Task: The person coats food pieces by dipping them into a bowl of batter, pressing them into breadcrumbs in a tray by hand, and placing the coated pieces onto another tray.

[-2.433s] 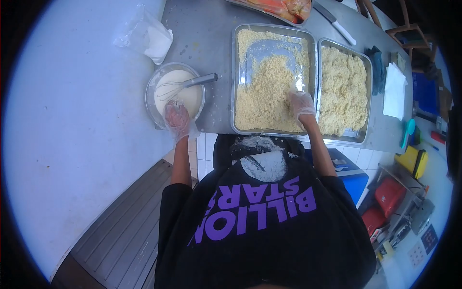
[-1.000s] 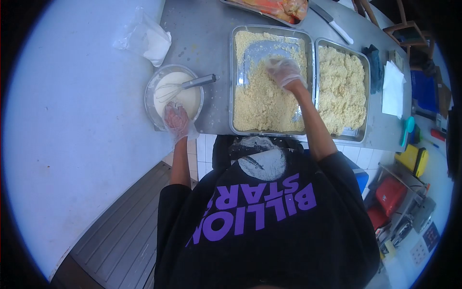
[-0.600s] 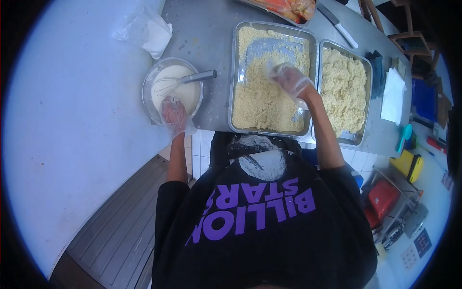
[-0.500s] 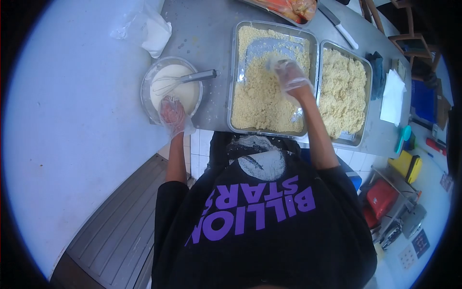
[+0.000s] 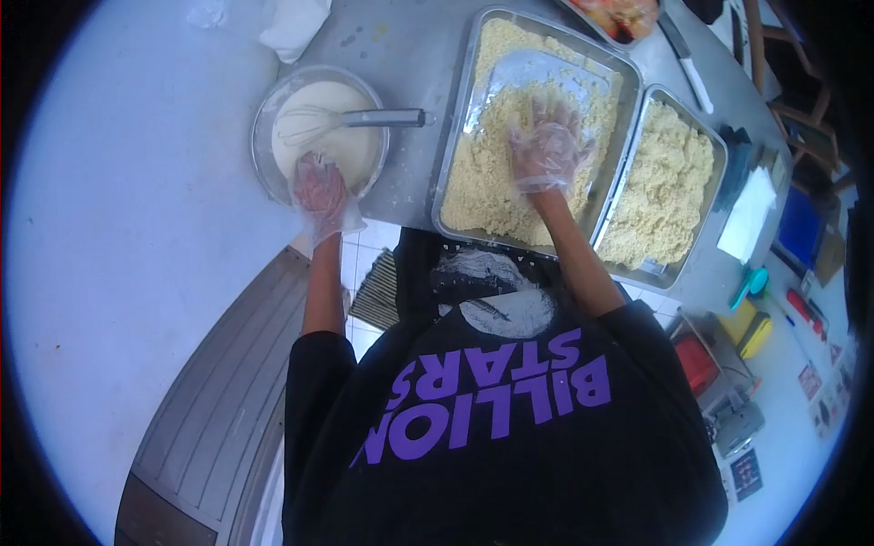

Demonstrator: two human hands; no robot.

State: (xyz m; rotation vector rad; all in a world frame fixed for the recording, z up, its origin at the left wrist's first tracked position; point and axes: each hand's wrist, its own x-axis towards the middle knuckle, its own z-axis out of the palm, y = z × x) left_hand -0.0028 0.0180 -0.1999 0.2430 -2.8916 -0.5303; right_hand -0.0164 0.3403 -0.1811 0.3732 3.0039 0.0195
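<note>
Fingers (image 5: 553, 114) of a right hand (image 5: 548, 156), gloved in clear plastic, fan open and point away from the body, with nothing seen in their hold; the palm faces down, its underside hidden. Pale crumbs (image 5: 492, 187) lie beneath and all round them, banked most thickly to the left and nearer the body; beyond the tips, the floor of the tray (image 5: 462, 109) shows through. The tray's long axis runs away from the body, leaning right at the far end; the right hand is the nearer to it, its arm reaching up and slightly left from the sleeve, wrist roughly in line.

The left hand (image 5: 320, 187), also gloved, is at the near rim of a bowl (image 5: 259, 136), fingertips toward the white batter (image 5: 353, 150); how far they are curled, or whether they hold anything, cannot be told; that arm stands almost straight. A whisk (image 5: 382, 118) lies across the bowl just beyond the left hand, handle overhanging the rim toward the tray.

Right of the tray, just beside it, a second pan (image 5: 721, 162) holds more crumbs; a knife (image 5: 689, 68) lies beyond; a white sheet (image 5: 748, 214) sits farther right.
</note>
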